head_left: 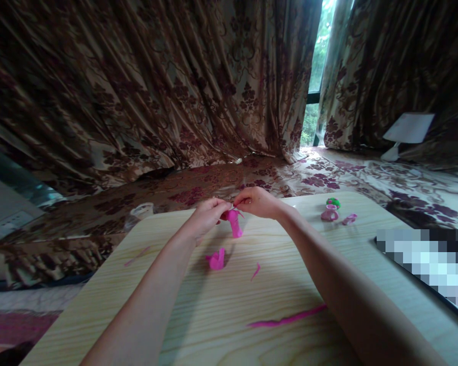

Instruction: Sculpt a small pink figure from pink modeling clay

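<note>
Above the far part of the table, a pink, soft-looking piece (235,224), maybe modelling clay, hangs upright between my two hands. My left hand (210,212) is closed in a pinch at its top left. From the right, my right hand (260,201) meets it with thumb and finger pinched at the top edge, where a small pale bit shows. The fingertips nearly touch each other, and what lies right between them is too small to make out. A curled pink lump (216,260) lies on the table below, beside a thin pink scrap (255,271).
On the pale wooden table (213,325) lies a long pink strip (286,319), partly under my right forearm. Small pink shoe-like pieces (330,213) and a green item (333,203) sit at the far right. A dark-edged device (389,254) lies right; a clear container (139,213) stands beyond the left corner.
</note>
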Demonstrator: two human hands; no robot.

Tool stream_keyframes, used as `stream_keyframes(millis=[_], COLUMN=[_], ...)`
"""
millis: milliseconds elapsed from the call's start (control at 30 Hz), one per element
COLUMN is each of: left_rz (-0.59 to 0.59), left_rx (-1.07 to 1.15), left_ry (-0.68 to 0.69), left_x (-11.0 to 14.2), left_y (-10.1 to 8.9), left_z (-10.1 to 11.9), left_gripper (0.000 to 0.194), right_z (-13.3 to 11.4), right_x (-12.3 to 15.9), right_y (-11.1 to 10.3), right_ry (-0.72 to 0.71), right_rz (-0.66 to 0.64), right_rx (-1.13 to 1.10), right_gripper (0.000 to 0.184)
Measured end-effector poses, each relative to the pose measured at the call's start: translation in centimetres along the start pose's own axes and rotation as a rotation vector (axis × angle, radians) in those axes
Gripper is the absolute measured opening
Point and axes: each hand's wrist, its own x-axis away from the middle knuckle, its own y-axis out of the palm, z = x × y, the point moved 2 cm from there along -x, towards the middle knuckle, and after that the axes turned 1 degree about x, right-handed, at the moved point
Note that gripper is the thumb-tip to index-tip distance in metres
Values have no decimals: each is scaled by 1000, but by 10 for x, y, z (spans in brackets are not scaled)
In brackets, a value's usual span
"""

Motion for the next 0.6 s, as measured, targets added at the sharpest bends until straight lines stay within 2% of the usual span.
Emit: stream_keyframes(millis=[367,600], left_rz=[6,4], left_rx=[-49,-48], left_ry=[-2,-11], left_x=[4,4], left_y=[3,3], left_z=[4,5], left_gripper=[19,21], right_z=[2,6], right_x=[0,1], right_y=[1,-1], right_ry=[5,55], right_rz=[-2,-6], right_rx=[0,-51], right_gripper=[22,26])
